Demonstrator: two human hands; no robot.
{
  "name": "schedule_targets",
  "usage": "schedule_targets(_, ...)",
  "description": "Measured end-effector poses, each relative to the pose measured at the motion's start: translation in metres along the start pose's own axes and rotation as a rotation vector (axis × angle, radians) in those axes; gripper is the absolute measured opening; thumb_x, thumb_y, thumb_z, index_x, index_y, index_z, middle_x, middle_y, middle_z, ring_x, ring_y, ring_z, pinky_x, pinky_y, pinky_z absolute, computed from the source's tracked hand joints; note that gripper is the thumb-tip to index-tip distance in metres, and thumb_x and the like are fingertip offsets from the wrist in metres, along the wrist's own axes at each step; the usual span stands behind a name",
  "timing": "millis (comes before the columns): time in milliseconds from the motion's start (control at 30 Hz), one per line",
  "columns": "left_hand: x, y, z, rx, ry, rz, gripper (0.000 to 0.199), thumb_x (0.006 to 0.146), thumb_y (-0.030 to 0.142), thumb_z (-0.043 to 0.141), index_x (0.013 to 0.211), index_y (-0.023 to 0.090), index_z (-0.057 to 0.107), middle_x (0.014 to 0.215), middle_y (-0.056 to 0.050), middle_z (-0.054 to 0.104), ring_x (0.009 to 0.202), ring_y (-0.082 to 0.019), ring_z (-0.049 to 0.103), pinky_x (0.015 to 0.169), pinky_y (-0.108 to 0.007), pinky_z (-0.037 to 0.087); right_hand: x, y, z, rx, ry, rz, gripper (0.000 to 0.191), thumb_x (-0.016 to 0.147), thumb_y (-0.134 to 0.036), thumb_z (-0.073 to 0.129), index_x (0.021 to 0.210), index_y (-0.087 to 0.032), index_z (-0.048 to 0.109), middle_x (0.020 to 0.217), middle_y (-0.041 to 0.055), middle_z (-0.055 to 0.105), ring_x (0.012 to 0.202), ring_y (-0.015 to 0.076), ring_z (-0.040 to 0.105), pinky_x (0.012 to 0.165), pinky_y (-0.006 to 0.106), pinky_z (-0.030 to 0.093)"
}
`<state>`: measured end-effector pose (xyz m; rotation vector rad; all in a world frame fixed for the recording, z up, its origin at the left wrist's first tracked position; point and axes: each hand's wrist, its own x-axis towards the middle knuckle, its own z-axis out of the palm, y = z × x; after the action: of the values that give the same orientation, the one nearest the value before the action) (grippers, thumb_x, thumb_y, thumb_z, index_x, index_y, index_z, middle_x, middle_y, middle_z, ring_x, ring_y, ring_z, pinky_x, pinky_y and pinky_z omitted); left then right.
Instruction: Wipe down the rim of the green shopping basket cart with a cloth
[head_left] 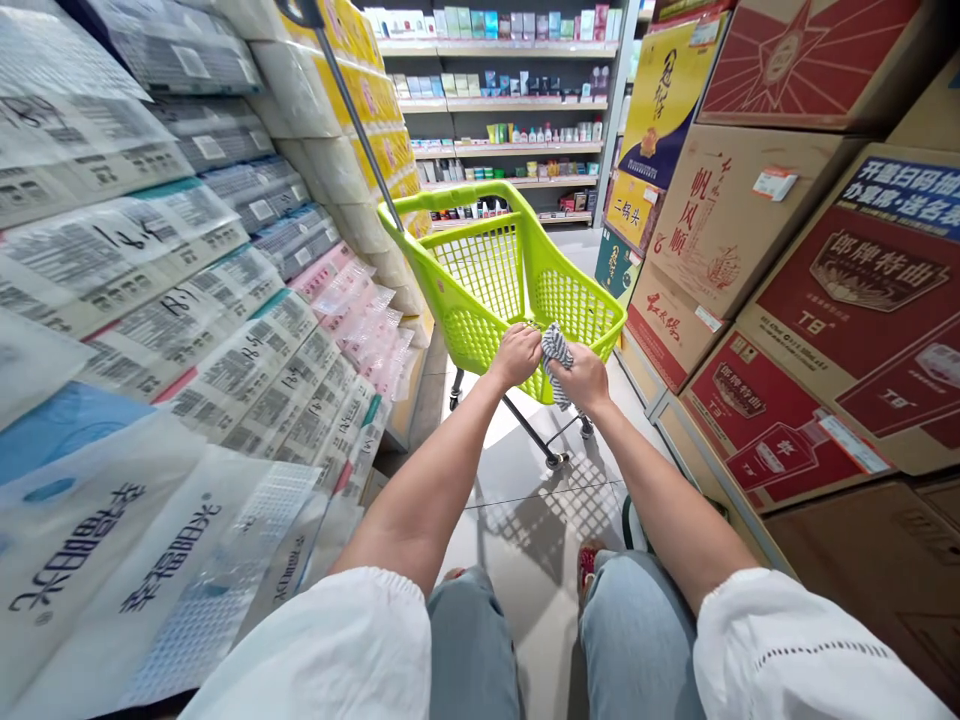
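In narrow aisle, left hand curled over cart rim, right hand clutching striped cloth

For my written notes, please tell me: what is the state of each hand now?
Left hand: closed on the bright green plastic shopping cart, at its rim.
Right hand: closed, holding the crumpled grey-and-white striped cloth.

From above, I could reach down into the lime-green shopping cart; a slanting pole bars its far left, plastic-wrapped packs wall my left, liquor cartons my right.
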<state>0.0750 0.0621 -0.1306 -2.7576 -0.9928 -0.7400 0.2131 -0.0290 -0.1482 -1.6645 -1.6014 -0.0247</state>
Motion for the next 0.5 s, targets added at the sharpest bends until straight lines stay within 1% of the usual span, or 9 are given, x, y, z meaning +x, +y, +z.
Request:
schedule_targets(100,-0.010,0.000,-0.011,-0.014,-0.004,0.014,0.028,0.092,0.025,0.034,0.079,0.020,0.058,0.085,-0.005,0.064,0.092,-0.020,0.057,0.101,-0.040,0.036,-0.004,-0.014,0.003,-0.009,-0.037,-0.039,0.025,0.083,-0.043,0.049,0.087,-0.022,0.061,0.090,0.0052,0.063,0.080,0.0204,0.055,0.068,0.030,0.040)
schedule_targets(200,-0.018,0.000,-0.017,-0.059,-0.020,0.050,0.028,0.094,0.026,0.033,0.083,0.020,0.059,0.088,-0.005,0.064,0.094,-0.019,0.057,0.103,-0.038,0.036,-0.004,-0.017,0.000,0.000,-0.079,-0.090,0.025,0.084,-0.042,0.049,0.090,-0.022,0.063,0.093,0.0055,0.064,0.081,0.0207,0.055,0.069,0.030,0.041)
schedule_targets(267,-0.023,-0.001,-0.018,-0.055,-0.028,0.080,0.030,0.095,0.028,0.031,0.086,0.020,0.058,0.092,-0.006,0.064,0.096,-0.019,0.056,0.103,-0.037,0.036,-0.002,-0.009,-0.007,-0.002,-0.112,-0.119,0.027,0.085,-0.042,0.049,0.093,-0.022,0.064,0.095,0.0058,0.064,0.083,0.0211,0.056,0.070,0.030,0.042)
schedule_targets(333,-0.025,0.000,-0.018,-0.025,-0.036,0.111,0.033,0.096,0.032,0.029,0.088,0.020,0.058,0.094,-0.007,0.063,0.099,-0.020,0.054,0.102,-0.037,0.036,0.000,0.007,-0.015,-0.018,-0.114,-0.104,0.028,0.085,-0.043,0.049,0.097,-0.022,0.064,0.098,0.0064,0.064,0.085,0.0218,0.057,0.072,0.031,0.043)
schedule_targets(367,-0.025,0.000,-0.018,-0.011,-0.039,0.124,0.035,0.097,0.034,0.027,0.088,0.020,0.058,0.095,-0.007,0.063,0.100,-0.020,0.054,0.102,-0.037,0.035,0.000,0.016,-0.019,-0.029,-0.093,-0.079,0.029,0.085,-0.042,0.049,0.099,-0.022,0.063,0.100,0.0068,0.063,0.087,0.0223,0.057,0.074,0.032,0.044)
schedule_targets(433,-0.024,0.002,-0.017,0.005,-0.038,0.138,0.039,0.097,0.037,0.024,0.088,0.019,0.058,0.094,-0.008,0.062,0.100,-0.020,0.053,0.102,-0.037,0.034,-0.002,0.032,-0.024,-0.044,-0.011,-0.023,0.030,0.085,-0.040,0.048,0.106,-0.022,0.061,0.111,0.0078,0.061,0.094,0.0238,0.057,0.080,0.034,0.045)
schedule_targets(500,-0.022,0.005,-0.016,0.009,-0.037,0.144,0.041,0.098,0.037,0.022,0.089,0.019,0.059,0.094,-0.008,0.062,0.100,-0.020,0.052,0.102,-0.037,0.034,-0.010,0.040,-0.022,-0.046,0.080,-0.018,0.034,0.085,-0.038,0.047,0.113,-0.022,0.057,0.122,0.0089,0.056,0.105,0.0254,0.054,0.088,0.038,0.044)
